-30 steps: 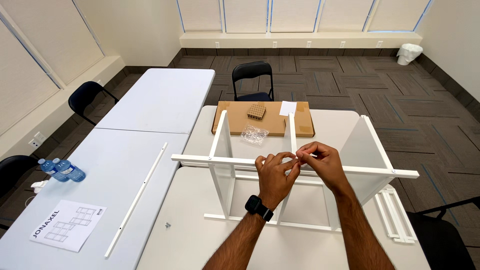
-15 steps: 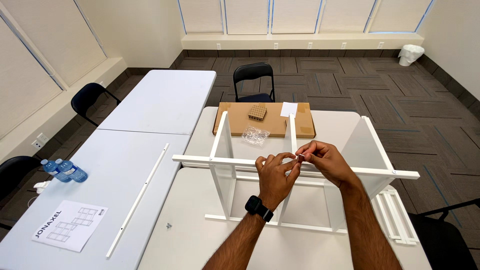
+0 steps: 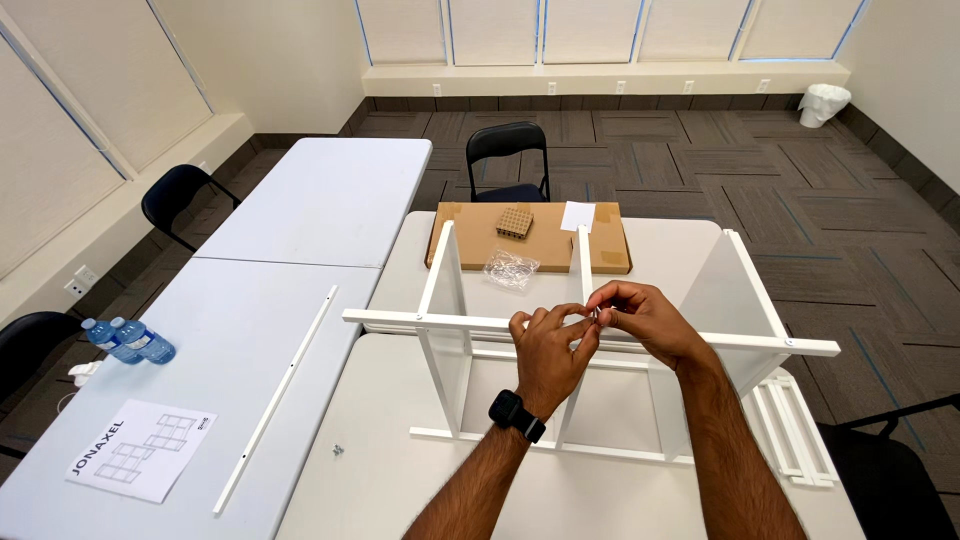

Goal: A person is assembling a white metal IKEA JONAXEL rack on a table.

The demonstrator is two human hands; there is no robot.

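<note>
Both hands meet just above the white frame's top rail [image 3: 480,322], at the spot where a middle upright [image 3: 585,262] joins it. The left hand [image 3: 548,352] and right hand [image 3: 645,320] pinch their fingertips together on a tiny fitting [image 3: 596,315], too small to tell apart, probably a screw or peg. The step in hand looks like seating this fastener into the rail. The next move would call for steady alignment with the hole right under the fingertips. A clear bag [image 3: 511,269] lies beyond the hands on the bench [image 3: 400,470]; a loose rail [image 3: 277,394] sits well left.
</note>
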